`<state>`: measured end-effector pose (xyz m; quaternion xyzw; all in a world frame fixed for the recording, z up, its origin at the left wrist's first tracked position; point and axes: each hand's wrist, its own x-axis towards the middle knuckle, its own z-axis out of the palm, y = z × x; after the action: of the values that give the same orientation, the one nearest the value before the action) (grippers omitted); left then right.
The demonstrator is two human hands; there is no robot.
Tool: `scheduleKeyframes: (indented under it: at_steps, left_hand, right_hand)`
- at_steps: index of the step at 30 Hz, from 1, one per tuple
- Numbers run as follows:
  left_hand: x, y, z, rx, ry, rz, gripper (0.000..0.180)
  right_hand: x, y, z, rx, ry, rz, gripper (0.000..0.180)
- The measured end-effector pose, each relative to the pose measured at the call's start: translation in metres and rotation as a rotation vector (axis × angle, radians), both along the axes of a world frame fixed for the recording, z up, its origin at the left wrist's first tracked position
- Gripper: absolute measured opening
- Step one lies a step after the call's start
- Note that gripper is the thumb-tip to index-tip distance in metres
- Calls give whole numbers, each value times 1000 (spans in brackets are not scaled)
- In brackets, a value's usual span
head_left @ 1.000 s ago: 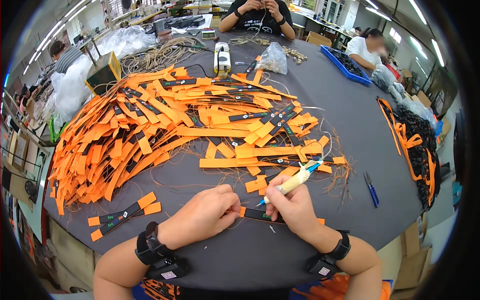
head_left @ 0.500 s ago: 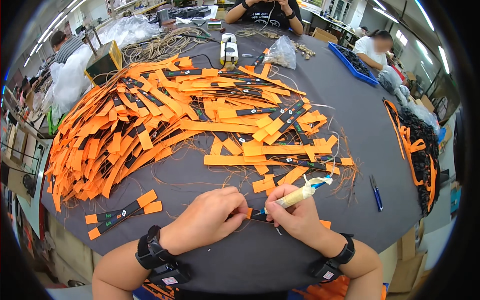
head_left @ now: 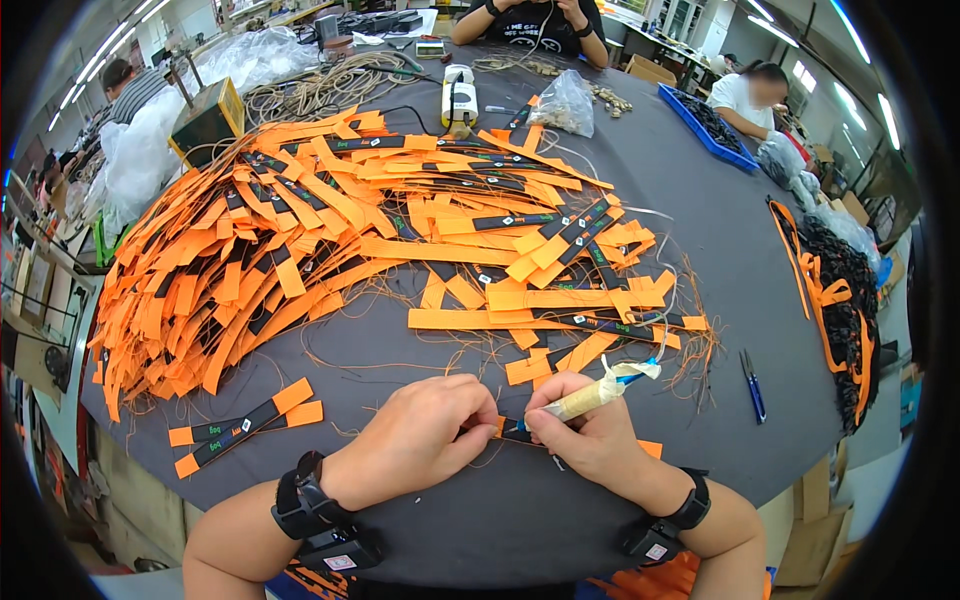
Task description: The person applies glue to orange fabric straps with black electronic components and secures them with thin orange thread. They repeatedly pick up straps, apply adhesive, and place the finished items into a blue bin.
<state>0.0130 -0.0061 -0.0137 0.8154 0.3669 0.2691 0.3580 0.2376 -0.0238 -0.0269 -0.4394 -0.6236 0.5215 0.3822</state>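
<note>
My left hand (head_left: 425, 428) is closed in a pinch on the left end of an orange and black webbing strap (head_left: 514, 431), which lies flat on the table. My right hand (head_left: 592, 440) grips a tape-wrapped, pen-shaped tool (head_left: 590, 398) with a pale cord at its back end. Its blue front end points down at the strap between my hands; my fingers partly hide the tip. The strap's orange right end (head_left: 650, 449) shows beyond my right hand. Two similar straps (head_left: 243, 430) lie crossed at my left.
A large heap of orange and black straps (head_left: 230, 285) with loose threads spreads ahead. Blue-handled snips (head_left: 753, 388) lie at the right, before a black and orange bundle (head_left: 845, 320). Farther off are a white and yellow device (head_left: 459, 98), a plastic bag (head_left: 566, 103) and a blue tray (head_left: 705, 128).
The back end of the pen-shaped tool has shifted slightly down, and my right hand has moved a little left. My left hand stays nearly still on the strap.
</note>
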Motion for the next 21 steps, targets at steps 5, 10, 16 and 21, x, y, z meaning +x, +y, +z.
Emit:
scheduleKeyframes:
  at_steps: [5,10,16,21]
  left_hand:
    - [1,0,0,2,-1,6,10]
    - [1,0,-1,5,-12,15,9]
    - [1,2,2,33,-41,178,12]
    - [5,9,9,278,131,123,20]
  right_hand:
    - [1,1,0,40,-29,9,12]
    - [1,1,0,40,-35,10,12]
    - [1,0,0,-46,53,-61,12]
    - [-2,0,7,-148,178,-147,13]
